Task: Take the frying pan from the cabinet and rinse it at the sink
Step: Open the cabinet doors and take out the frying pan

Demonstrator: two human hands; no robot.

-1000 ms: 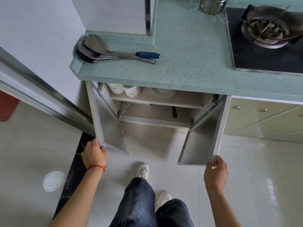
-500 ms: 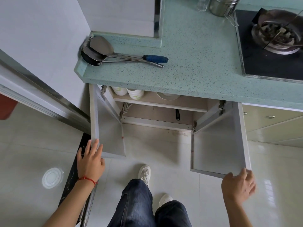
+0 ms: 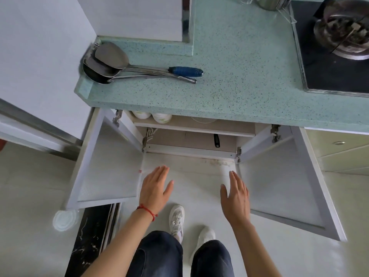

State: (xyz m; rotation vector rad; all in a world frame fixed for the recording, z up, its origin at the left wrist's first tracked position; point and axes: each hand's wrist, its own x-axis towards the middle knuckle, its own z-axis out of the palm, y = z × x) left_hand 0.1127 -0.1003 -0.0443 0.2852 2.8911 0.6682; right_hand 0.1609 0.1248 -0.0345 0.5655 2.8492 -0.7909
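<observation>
The person is standing before the open cabinet [image 3: 191, 136], both doors swung wide; the left door [image 3: 107, 166] and the right door [image 3: 283, 186] are flanking the opening; the left hand [image 3: 154, 188], wearing a red string [image 3: 147, 210] at the wrist, is hovering flat between the doors with its fingers [image 3: 161, 172] extended and close together, gripping nothing; the right hand [image 3: 236, 198] is hovering likewise, fingers straight, thumb apart, empty; a black handle [image 3: 216, 140], perhaps the frying pan's, is showing on the lower level under the shelf [image 3: 193, 127]; white bowls [image 3: 151, 115] are sitting on that shelf; ladles [image 3: 111, 64] are lying on the green surface [image 3: 229, 76] above, beside the stove [image 3: 335, 56]
</observation>
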